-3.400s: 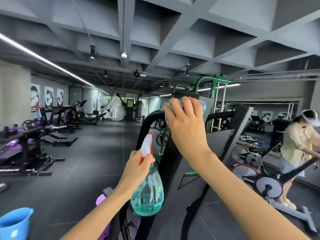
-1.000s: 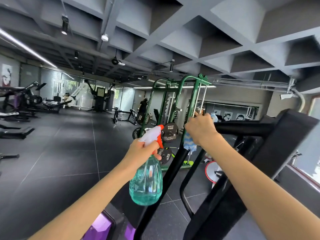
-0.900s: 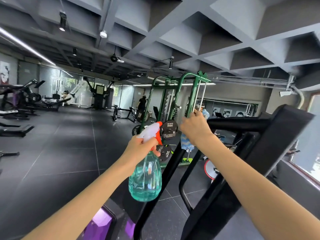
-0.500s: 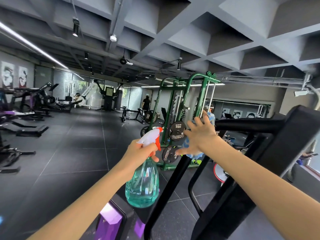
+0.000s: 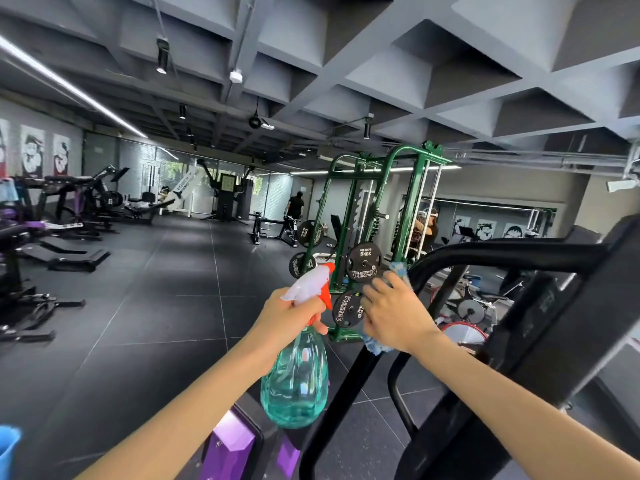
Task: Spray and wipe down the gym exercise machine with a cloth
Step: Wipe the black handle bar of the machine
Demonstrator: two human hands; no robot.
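Now you are mid-wipe, your right hand [image 5: 394, 317] wrapping the blue cloth [image 5: 376, 347] round the machine's black bar [image 5: 502, 252], your left hand [image 5: 291, 315] gripping the spray bottle [image 5: 294, 382]; next, probably, slide the cloth further down.

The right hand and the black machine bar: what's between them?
The blue cloth, held by the right hand against the black bar, in the head view.
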